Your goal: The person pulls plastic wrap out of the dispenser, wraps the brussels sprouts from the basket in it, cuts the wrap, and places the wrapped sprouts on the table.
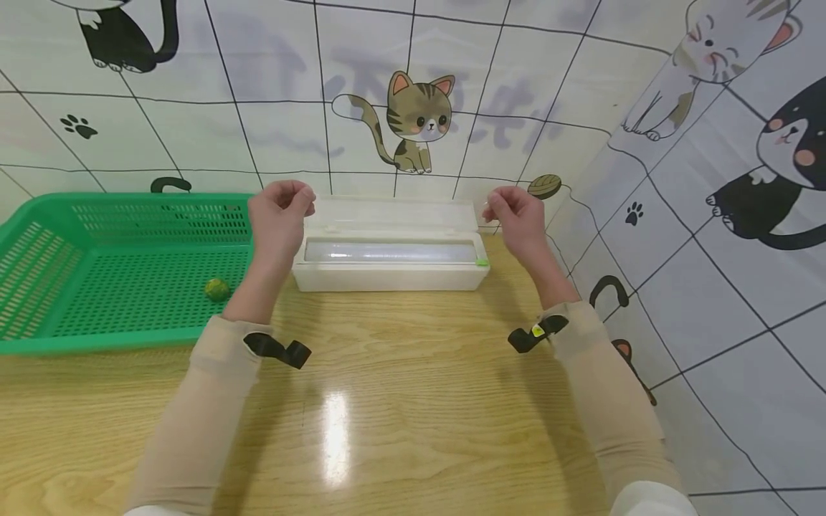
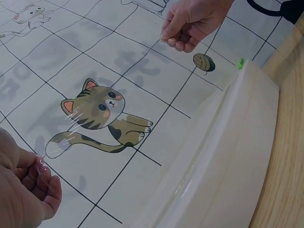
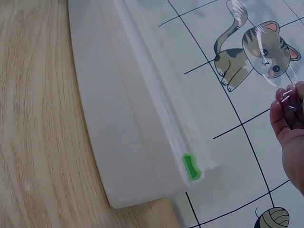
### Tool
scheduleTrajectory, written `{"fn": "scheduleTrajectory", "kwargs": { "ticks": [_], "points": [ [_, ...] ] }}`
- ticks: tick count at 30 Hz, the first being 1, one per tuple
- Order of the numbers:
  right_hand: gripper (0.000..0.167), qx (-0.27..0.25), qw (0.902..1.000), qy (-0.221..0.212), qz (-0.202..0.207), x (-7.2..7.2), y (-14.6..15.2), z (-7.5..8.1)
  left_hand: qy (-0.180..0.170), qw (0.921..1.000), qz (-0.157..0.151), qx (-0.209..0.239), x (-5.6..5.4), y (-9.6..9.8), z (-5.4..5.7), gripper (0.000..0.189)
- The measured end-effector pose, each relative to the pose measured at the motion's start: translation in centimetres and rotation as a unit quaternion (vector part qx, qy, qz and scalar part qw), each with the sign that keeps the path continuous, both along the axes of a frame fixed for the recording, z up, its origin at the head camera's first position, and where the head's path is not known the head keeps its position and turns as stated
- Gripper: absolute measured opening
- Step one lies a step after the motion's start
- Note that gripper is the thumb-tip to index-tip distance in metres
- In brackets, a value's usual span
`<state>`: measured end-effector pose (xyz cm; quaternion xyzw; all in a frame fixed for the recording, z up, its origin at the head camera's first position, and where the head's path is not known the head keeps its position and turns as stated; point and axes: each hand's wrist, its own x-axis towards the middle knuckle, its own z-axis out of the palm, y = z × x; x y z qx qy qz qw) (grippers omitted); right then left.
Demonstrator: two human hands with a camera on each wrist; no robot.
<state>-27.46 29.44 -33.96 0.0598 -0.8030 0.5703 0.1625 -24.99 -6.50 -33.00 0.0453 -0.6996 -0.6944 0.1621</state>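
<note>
A white cling film dispenser [image 1: 387, 278] stands near the back of the table with its lid [image 1: 393, 213] raised, showing the film roll [image 1: 393, 252] inside. A small green slider [image 1: 482, 262] sits at its right end. Above the left end, my left hand [image 1: 279, 215] pinches a corner of clear cling film [image 2: 73, 114] between thumb and fingers. My right hand [image 1: 521, 218] pinches the film at the other side, just beyond the right end. Stretched between the hands, the film shows mostly as shiny streaks in the wrist views.
To the left stands a green plastic basket [image 1: 129, 342] holding a small yellow-green ball [image 1: 217, 289]. A cat-patterned wall covering [image 1: 277, 143] rises close behind the dispenser and along the right side. Wooden tabletop [image 1: 400, 401] lies in front.
</note>
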Motion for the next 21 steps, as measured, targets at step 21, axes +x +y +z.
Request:
{"fn": "scheduleTrajectory", "kwargs": {
  "ticks": [21],
  "points": [
    [0.016,-0.047,0.9944,0.081,0.049,3.1,0.3,4.6,0.031,0.9971,-0.064,0.026,2.7,-1.2,4.8,0.006]
  ]
}}
